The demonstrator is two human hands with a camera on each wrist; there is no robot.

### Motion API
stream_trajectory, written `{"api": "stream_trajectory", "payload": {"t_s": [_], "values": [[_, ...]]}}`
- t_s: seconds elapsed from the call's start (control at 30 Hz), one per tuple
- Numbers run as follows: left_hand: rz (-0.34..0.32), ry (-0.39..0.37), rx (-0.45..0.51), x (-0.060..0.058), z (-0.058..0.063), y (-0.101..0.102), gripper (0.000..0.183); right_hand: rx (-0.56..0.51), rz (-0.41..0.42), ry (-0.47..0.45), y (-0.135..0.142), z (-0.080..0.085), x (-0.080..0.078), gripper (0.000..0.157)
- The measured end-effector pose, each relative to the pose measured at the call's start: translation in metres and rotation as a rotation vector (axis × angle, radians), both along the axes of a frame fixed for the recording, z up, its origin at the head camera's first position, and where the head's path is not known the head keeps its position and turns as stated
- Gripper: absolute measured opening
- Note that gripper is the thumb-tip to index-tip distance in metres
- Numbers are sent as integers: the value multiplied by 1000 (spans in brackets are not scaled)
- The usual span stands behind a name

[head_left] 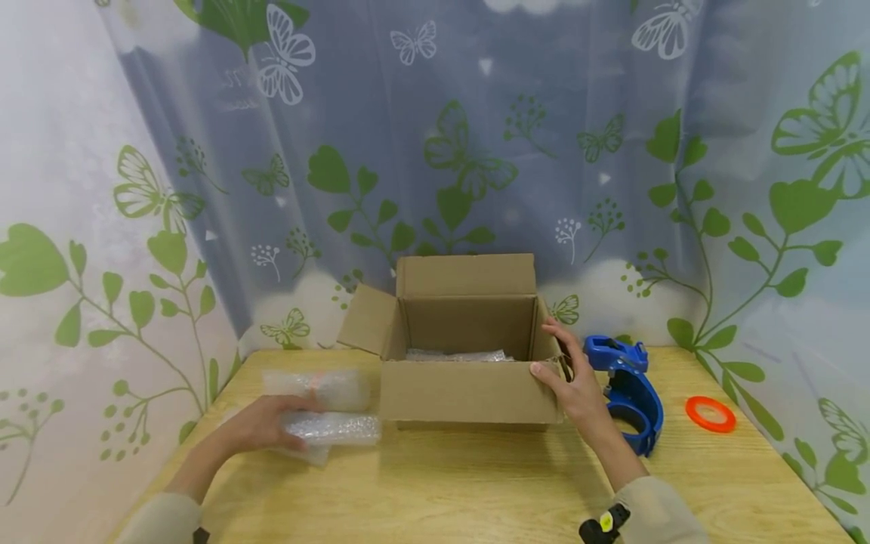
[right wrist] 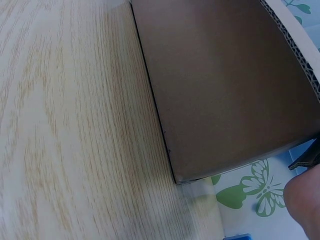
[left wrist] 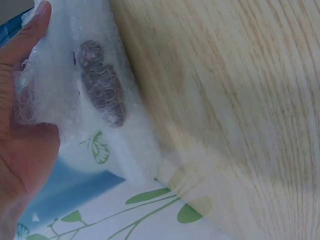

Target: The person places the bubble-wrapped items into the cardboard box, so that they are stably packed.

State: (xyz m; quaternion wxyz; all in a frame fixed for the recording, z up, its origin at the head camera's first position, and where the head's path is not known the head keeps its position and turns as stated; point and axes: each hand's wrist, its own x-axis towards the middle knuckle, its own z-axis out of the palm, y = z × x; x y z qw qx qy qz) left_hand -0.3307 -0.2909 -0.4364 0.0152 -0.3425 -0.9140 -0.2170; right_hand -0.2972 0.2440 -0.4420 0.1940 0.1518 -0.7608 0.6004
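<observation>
An open cardboard box [head_left: 469, 393] stands at the back middle of the table, its flaps folded outward. Bubble wrap [head_left: 455, 356] shows inside it. My right hand [head_left: 578, 385] grips the box's right front corner, thumb on the front flap and fingers along the right side. To the left of the box, my left hand [head_left: 272, 423] holds a bubble-wrapped package [head_left: 336, 428]. A dark oblong shape [left wrist: 102, 85] shows through the clear wrap in the left wrist view. Just behind lies another bubble-wrapped bundle [head_left: 340, 387] with a pinkish patch, slightly blurred.
A blue tape dispenser [head_left: 635, 408] lies right of the box, close to my right hand. Farther right is a flat orange-red ring [head_left: 710, 414]. Behind the wooden table [head_left: 435, 491] hangs a patterned curtain [head_left: 469, 151], which also covers both sides.
</observation>
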Motion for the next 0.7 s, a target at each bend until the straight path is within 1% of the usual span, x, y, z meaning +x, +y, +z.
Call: {"api": "stream_trajectory", "payload": {"t_s": [0.07,0.2,0.27,0.4,0.43,0.5,0.57,0.63,0.7], "values": [[0,9,4,2,2,-2,59,-3,-3,0,-1,0,0,65],[-7,2,14,6,10,-4,60,-1,-7,1,-2,0,0,65],[-2,-6,12,9,16,-3,60,5,-10,7,-1,1,0,65],[3,4,12,16,30,0,58,6,-9,12,0,2,0,65],[15,10,9,18,34,0,58,4,-8,12,0,2,-1,65],[20,46,14,22,40,1,57,-2,-4,11,0,1,-1,65],[37,55,26,25,46,0,57,-6,-1,10,0,0,-1,65],[50,50,47,29,53,-2,58,-2,-3,12,0,-1,-1,65],[84,23,64,33,60,-6,57,2,-4,15,0,-2,-1,64]]}}
